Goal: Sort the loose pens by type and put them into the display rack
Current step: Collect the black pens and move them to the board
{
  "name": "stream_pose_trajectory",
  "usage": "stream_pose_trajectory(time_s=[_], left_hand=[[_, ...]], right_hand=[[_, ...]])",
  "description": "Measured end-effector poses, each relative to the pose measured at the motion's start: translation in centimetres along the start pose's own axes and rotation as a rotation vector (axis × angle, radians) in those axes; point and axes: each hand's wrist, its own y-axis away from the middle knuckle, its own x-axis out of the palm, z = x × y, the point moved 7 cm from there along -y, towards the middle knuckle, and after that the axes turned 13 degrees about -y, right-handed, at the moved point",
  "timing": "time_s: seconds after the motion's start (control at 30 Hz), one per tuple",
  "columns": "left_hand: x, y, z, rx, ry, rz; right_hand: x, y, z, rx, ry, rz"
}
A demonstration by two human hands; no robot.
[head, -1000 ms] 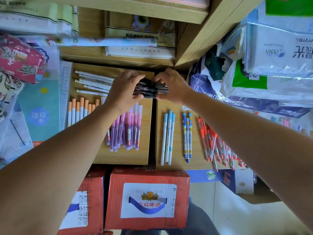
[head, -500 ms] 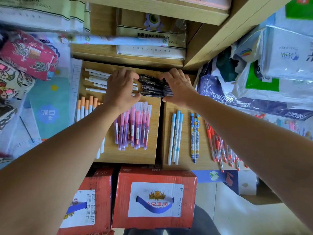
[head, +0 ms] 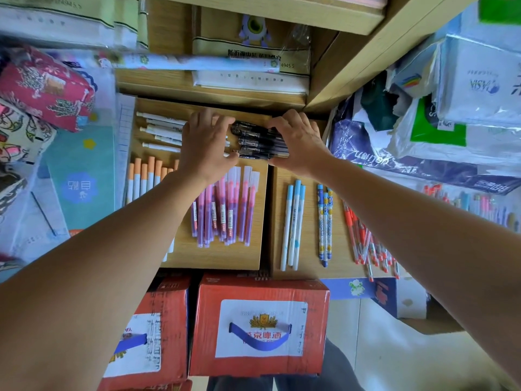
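Black pens [head: 260,140] bundled crosswise at far end of wooden board [head: 225,256], beside white pens [head: 163,131]; gripped at either end by left hand [head: 207,149] and right hand [head: 301,143], fingers curled round.

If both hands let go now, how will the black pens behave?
They would probably spread: the black pens are loose, gripped together only by left hand and right hand. Round barrels may roll on the smooth wooden board.
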Motion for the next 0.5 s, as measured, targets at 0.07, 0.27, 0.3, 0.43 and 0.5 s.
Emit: stream_pose_trajectory(time_s=[0.07,0.27,0.3,0.43,0.5], left_hand=[[-0.1,0.0,-0.2,0.001,0.002,-0.013],[-2.3,0.8,-2.6,0.060,0.068,-0.170],[-2.5,1.1,-3.3,0.083,0.094,-0.174],[-3.5,2.6,-6.5,0.112,0.180,-0.152],[-3.7,3.7,-8.3,0.116,0.198,-0.116]], right_hand=[[-0.1,0.1,-0.1,-0.007,-0.013,-0.019],[-1.9,1.6,0.4,-0.113,-0.264,-0.164],[-2.2,2.2,0.7,-0.121,-0.307,-0.175],[-3.1,5.6,1.4,-0.108,-0.436,-0.211],[-3.4,8.0,0.8,-0.083,-0.460,-0.224]])
